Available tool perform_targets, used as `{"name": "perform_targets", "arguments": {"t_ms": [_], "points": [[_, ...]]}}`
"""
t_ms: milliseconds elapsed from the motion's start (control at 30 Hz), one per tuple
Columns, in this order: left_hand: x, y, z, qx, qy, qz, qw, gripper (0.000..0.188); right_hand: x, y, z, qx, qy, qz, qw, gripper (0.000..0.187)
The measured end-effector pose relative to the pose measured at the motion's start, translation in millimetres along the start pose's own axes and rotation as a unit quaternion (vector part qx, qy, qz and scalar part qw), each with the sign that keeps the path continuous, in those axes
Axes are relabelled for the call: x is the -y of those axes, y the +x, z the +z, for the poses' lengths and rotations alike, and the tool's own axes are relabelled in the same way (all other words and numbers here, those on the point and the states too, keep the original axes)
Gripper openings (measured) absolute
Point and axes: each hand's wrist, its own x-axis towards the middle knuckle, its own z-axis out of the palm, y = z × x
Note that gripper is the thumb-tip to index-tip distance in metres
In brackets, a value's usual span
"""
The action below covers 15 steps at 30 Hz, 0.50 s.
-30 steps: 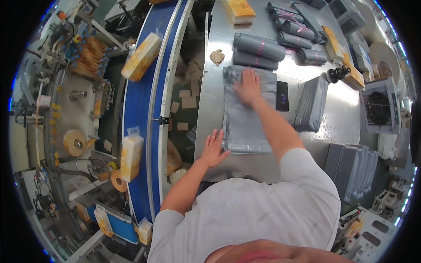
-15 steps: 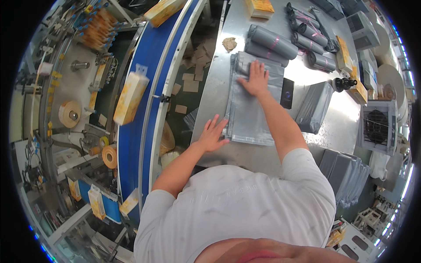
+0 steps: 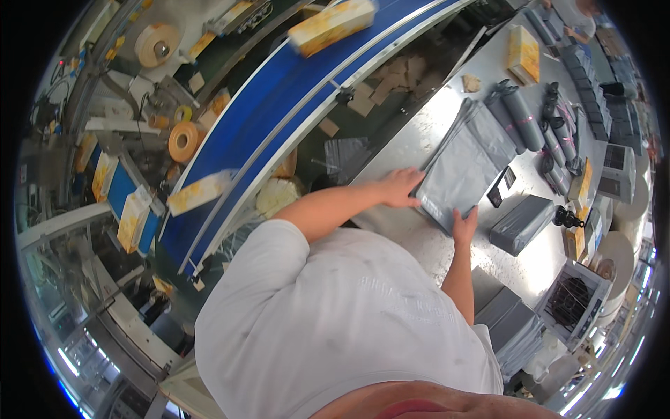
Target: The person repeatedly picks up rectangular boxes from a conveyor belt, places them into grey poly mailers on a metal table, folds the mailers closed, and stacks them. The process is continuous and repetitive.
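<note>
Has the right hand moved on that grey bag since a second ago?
Yes. The right hand lay on the far end of the grey bag, toward the rolled bags; now it grips the near edge.

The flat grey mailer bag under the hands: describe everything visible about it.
The grey mailer bag is a flat, matt plastic pouch, slightly wrinkled, lying diagonally on the steel table, apparently atop a stack of similar bags. The left hand presses its near left edge; the right hand grips its near corner. Rolled grey bags lie beyond its far end.
</note>
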Motion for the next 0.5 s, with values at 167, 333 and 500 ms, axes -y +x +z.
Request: {"name": "perform_targets", "arguments": {"t_ms": [167, 333, 500], "points": [[77, -78, -108, -0.224, 0.052, -0.017, 0.973, 0.070, 60, -24, -11, -0.053, -0.180, -0.127, 0.974, 0.083], [228, -242, -194, -0.264, 0.232, -0.339, 0.873, 0.090, 102, -62, 7, -0.001, -0.189, -0.164, 0.968, 0.072], [279, -328, -208, 0.011, 0.261, -0.457, 0.850, 0.125, 105, -73, 37, 0.016, -0.191, -0.057, 0.980, 0.073]]}}
